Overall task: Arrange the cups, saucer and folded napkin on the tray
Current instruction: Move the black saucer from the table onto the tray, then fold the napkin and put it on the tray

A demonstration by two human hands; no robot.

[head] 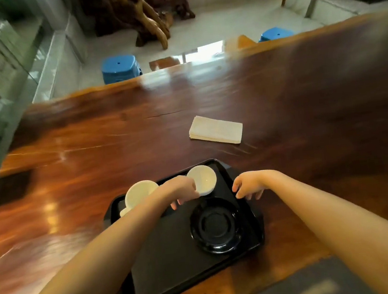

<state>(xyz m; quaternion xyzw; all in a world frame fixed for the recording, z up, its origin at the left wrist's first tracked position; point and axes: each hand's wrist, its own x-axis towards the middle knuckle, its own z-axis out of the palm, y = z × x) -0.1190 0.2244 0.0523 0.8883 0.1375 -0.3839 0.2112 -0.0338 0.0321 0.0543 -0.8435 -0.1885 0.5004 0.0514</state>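
On black tray (176,257) | left hand (183,189) fingers curled beside glossy cup (203,178) (grip unclear) | right hand (248,185) loose, empty

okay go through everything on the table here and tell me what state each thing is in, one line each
Left cup: on tray, far left corner.
Right cup: upright, empty, on tray.
Saucer: flat on tray, nothing on it.
Folded napkin: on table, off tray.
Tray: on table.
Left hand: beside right cup.
Right hand: open, at tray edge.
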